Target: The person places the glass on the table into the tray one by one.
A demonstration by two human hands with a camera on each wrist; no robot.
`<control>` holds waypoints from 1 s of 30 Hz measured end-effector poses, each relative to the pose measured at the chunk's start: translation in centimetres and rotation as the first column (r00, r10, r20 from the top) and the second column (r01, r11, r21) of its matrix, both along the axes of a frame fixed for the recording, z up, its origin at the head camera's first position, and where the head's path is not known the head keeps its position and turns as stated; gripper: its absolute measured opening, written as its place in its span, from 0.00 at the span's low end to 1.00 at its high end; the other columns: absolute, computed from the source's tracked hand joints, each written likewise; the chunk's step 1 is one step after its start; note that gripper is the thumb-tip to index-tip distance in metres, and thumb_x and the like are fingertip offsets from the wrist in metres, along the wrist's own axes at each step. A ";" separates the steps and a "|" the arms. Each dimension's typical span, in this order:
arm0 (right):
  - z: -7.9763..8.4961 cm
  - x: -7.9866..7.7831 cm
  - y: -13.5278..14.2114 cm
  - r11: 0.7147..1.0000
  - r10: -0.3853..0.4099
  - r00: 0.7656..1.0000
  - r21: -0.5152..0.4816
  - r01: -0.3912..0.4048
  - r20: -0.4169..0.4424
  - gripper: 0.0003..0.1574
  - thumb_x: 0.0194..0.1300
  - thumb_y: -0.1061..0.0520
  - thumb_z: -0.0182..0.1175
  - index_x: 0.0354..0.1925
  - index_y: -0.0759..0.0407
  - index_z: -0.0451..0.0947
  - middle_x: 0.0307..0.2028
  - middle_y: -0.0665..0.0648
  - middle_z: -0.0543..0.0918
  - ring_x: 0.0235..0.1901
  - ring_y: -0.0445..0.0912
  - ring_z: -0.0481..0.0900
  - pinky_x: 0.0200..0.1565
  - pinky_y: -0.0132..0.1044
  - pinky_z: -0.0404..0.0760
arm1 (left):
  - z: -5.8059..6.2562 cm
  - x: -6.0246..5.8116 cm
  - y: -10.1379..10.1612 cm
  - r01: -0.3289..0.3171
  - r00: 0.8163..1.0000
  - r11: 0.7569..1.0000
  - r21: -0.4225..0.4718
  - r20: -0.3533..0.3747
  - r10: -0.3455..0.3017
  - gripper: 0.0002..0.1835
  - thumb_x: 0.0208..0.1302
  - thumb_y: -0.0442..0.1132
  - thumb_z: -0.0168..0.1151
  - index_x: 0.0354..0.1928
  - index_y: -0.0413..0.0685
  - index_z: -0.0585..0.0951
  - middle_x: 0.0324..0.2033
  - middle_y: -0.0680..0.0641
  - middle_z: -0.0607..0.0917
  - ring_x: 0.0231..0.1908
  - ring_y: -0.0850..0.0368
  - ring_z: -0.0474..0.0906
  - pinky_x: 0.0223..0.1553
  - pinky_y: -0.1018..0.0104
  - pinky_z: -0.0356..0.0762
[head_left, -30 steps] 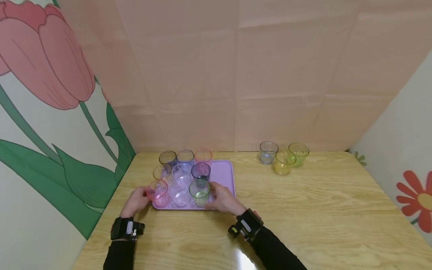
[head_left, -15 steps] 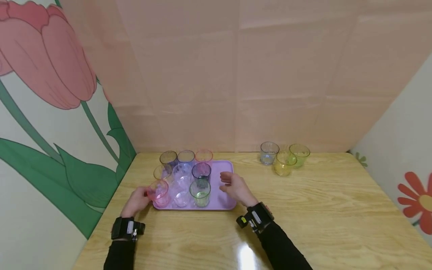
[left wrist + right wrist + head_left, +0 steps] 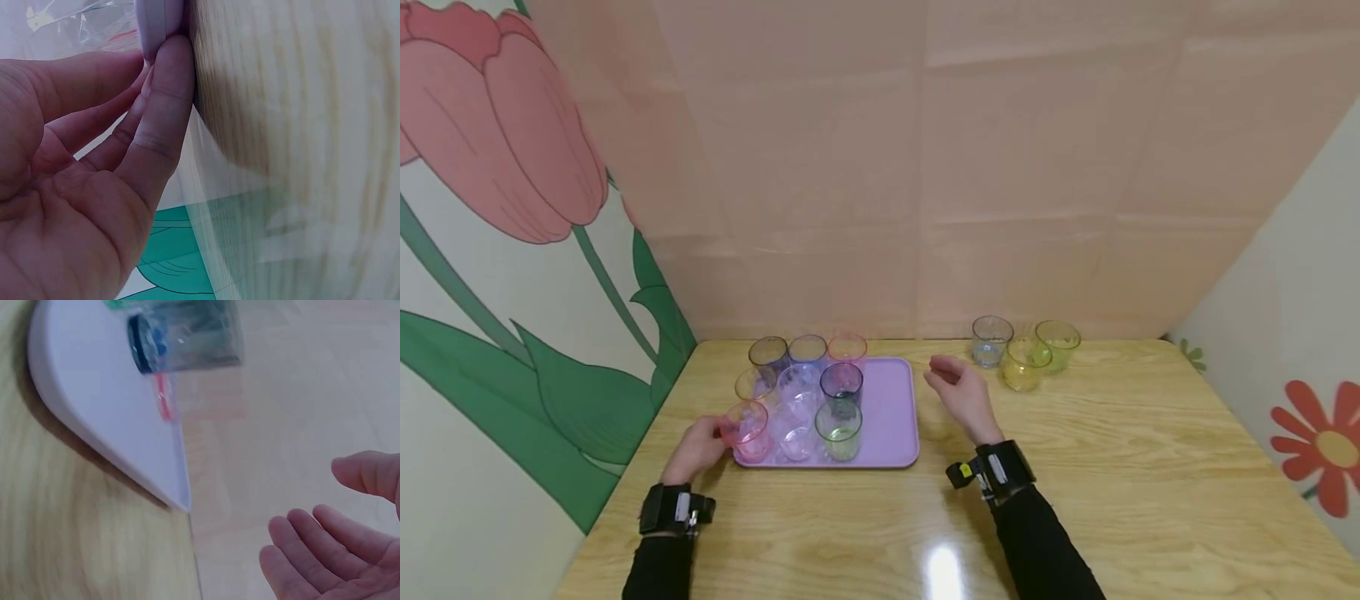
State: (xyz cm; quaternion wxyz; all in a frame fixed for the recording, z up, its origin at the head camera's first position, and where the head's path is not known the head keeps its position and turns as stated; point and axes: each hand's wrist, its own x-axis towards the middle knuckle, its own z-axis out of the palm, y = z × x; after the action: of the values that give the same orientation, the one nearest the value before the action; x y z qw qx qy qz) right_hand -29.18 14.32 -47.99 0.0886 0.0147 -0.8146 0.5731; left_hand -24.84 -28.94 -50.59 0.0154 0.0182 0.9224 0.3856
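My left hand (image 3: 694,450) pinches the left edge of the lilac tray (image 3: 891,417); in the left wrist view the thumb and fingers meet on the tray's edge (image 3: 159,28). A pink glass (image 3: 754,446) stands just beside those fingers. Several coloured glasses fill the tray's left and middle, among them a green glass (image 3: 841,446) at the front and a dark glass (image 3: 842,383) behind it. My right hand (image 3: 961,396) is held over the table right of the tray, its fingers loosely bent around nothing. In the right wrist view its thumb and fingers (image 3: 306,540) are apart.
Toward the back right of the wooden table (image 3: 1135,467) stand three more glasses: a bluish glass (image 3: 990,346), a yellow glass (image 3: 1022,371) and a yellow-green glass (image 3: 1062,350). A peach-coloured sheet (image 3: 917,167) rises behind the table, with painted walls at both sides.
My right hand has let go of the green glass on the tray and moved right, past the tray's edge toward the three glasses. The left hand stays at the tray's left edge.
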 end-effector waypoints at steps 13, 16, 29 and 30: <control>0.1 -0.7 4.0 0.975 -0.180 0.980 -0.149 0.166 -0.087 0.32 0.70 0.59 0.63 0.67 0.70 0.70 0.65 0.70 0.73 0.67 0.62 0.69 0.68 0.50 0.65 | -0.1 -0.1 0.0 0.010 1.000 1.000 -0.013 -0.015 -0.010 0.06 0.60 0.26 0.60 0.36 0.36 0.84 0.32 0.43 0.82 0.35 0.49 0.75 0.41 0.57 0.72; 0.1 -0.7 4.8 0.959 -0.239 0.964 -0.185 0.216 -0.115 0.32 0.69 0.60 0.63 0.68 0.69 0.69 0.66 0.69 0.73 0.68 0.61 0.68 0.69 0.50 0.65 | -0.1 -0.1 0.0 0.006 1.000 1.000 -0.011 -0.012 -0.006 0.05 0.61 0.26 0.60 0.36 0.36 0.84 0.32 0.44 0.82 0.35 0.50 0.74 0.41 0.58 0.72; -0.9 -1.3 7.1 0.861 -0.507 0.816 -0.115 0.496 -0.276 0.39 0.59 0.60 0.73 0.66 0.66 0.72 0.65 0.69 0.73 0.68 0.63 0.67 0.69 0.56 0.61 | -0.1 0.0 0.1 0.012 1.000 1.000 -0.021 -0.012 -0.012 0.06 0.60 0.25 0.60 0.36 0.35 0.84 0.32 0.43 0.82 0.35 0.50 0.74 0.40 0.59 0.72; -1.0 -1.4 7.4 0.856 -0.513 0.810 -0.109 0.505 -0.283 0.40 0.58 0.60 0.74 0.66 0.67 0.71 0.65 0.70 0.73 0.69 0.63 0.66 0.70 0.56 0.60 | -0.1 0.0 0.1 0.012 1.000 1.000 -0.019 -0.017 -0.013 0.06 0.60 0.24 0.60 0.36 0.35 0.84 0.32 0.43 0.82 0.35 0.50 0.75 0.40 0.58 0.72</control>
State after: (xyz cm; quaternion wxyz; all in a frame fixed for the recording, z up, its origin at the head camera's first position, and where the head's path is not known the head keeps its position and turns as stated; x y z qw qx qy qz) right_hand -30.54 21.69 -49.03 0.3622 -0.1178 -0.7570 0.5309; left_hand -24.82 -28.82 -50.65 0.0102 0.0271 0.9260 0.3764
